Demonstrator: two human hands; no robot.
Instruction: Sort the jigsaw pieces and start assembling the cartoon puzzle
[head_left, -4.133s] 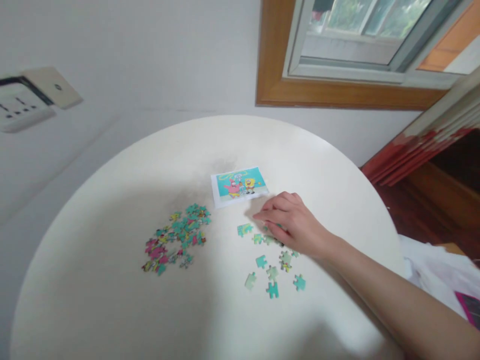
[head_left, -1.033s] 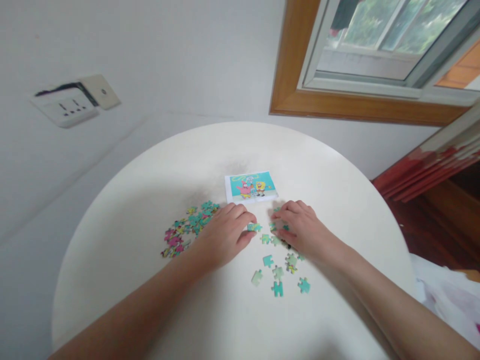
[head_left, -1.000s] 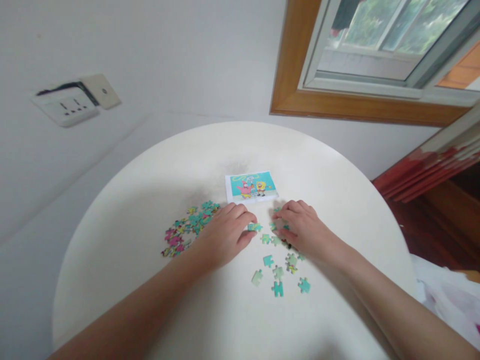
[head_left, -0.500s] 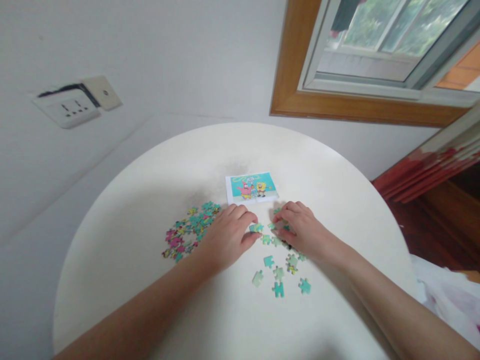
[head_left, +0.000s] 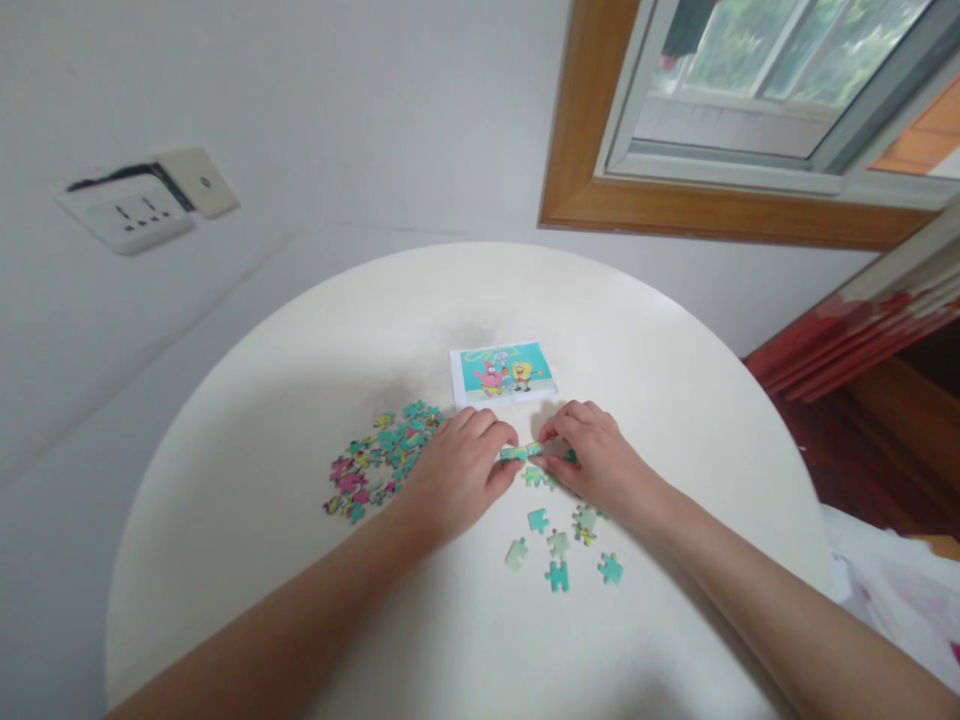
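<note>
A pale wall (head_left: 337,120) fills the view from 9 o'clock round to 1, with a faint slanting line across it at 10. Against it stands a round white tabletop (head_left: 637,340), its far edge at 12; soft shadows lie over the surface, and a grey smudge (a stain or a shadow, I can't tell which) sits just beyond the card. At 2 o'clock is a window (head_left: 765,60) in a brown frame (head_left: 727,207), with greenery and pale bars beyond the glass. A red-and-cream curtain (head_left: 862,330) hangs at 3, above a dark reddish floor (head_left: 862,490), and a white bundle (head_left: 892,580) lies at 4, past the tabletop's edge.

The left hand (head_left: 465,465) comes in from 7 o'clock, the right hand (head_left: 592,455) from 5, and they nearly meet over the middle. Between 9 and 10 on the wall is a socket (head_left: 135,218), a beige plate (head_left: 202,182) beside it.

From the hands, the pile (head_left: 397,445) of pink, teal and yellow puzzle pieces spreads at 9, partly behind the left hand. The card (head_left: 502,375), printed with cartoon figures, lies flat at 12. Loose pieces (head_left: 558,544), mostly green and teal, are scattered at 6. Smallest of all, the left fingers pinch a short green strip (head_left: 514,454), and the right fingers pinch a single piece (head_left: 533,449) at its 3 o'clock end.
</note>
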